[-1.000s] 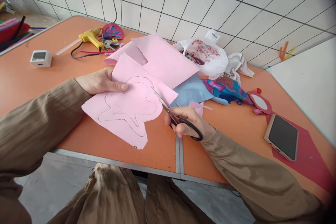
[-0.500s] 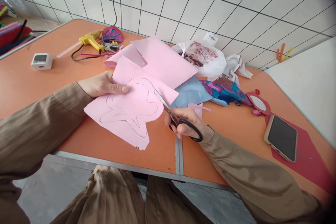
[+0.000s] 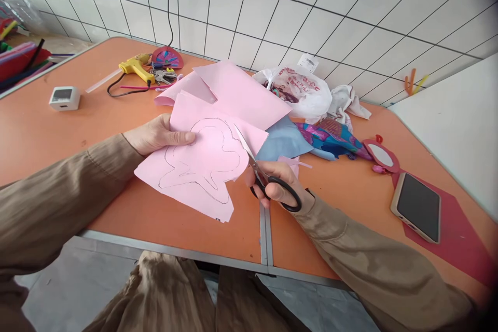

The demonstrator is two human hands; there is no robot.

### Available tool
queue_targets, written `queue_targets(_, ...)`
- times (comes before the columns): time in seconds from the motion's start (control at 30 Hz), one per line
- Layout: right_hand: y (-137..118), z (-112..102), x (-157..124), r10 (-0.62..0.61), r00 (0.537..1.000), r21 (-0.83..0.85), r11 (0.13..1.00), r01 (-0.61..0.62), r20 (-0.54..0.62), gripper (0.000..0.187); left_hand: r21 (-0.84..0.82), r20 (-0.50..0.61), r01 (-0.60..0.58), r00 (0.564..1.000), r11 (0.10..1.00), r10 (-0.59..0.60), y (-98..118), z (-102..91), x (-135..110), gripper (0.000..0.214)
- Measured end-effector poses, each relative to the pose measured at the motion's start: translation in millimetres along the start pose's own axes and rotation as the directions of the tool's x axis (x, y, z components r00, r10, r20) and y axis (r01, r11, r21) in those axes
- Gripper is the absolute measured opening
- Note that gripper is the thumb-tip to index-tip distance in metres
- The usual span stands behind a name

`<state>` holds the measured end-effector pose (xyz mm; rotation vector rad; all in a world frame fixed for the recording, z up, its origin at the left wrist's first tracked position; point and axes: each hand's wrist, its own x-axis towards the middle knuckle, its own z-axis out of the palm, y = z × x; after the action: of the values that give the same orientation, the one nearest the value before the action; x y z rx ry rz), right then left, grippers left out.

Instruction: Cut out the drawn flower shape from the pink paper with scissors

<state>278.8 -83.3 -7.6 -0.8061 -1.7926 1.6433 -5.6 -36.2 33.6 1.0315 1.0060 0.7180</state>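
My left hand [image 3: 157,135] pinches the left edge of a pink paper sheet [image 3: 194,166] that bears a pencilled outline, thumb on top. My right hand [image 3: 278,181] is closed through the black handles of a pair of scissors [image 3: 264,174]. The blades point up and left into the sheet's right side, along the drawn line. Both sit above the orange table [image 3: 58,129], near its front edge. More pink sheets [image 3: 237,91] and a blue sheet [image 3: 282,140] lie just behind.
A yellow glue gun [image 3: 134,67], keys [image 3: 161,77] and a small white box [image 3: 64,97] lie at the left. A white plastic bag [image 3: 298,91], colourful fabric [image 3: 330,140], a small mirror [image 3: 381,155] and a phone [image 3: 416,206] on red paper [image 3: 459,238] lie at the right.
The scissors have worked further up along the outline on the sheet's right side. My left hand has shifted the sheet slightly to the right.
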Motion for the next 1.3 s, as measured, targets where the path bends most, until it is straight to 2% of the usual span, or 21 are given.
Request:
queue_targets(0.23, 1.8, -0.9, -0.7, -0.023, 0.999, -0.008, 1.0, 0.022, -0.04, 0.06, -0.102, -0.016, 0.005, 1.0, 0.995, -0.007, 1.2, 8.2, -3.5, 0.012)
queue_targets(0.83, 5.2, -1.5, 0.2, -0.05, 0.998, -0.014, 0.999, 0.049, -0.043, 0.052, -0.079, -0.029, -0.004, 1.0, 0.997, 0.002, 0.9, 3.2, -2.9, 0.009)
queue_targets(1.1, 3.3, -0.6, 0.8, -0.037, 0.999, -0.016, 0.999, 0.036, -0.04, 0.053, -0.06, -0.016, -0.008, 1.0, 0.998, 0.007, 4.4, 3.7, -4.5, 0.005)
queue_targets(1.3, -3.9, 1.8, 2.0, 0.023, 0.997, -0.066, 0.997, -0.029, -0.077, 0.059, -0.026, -0.022, -0.004, 1.0, 1.0, 0.003, 6.3, 3.9, -5.4, 0.004)
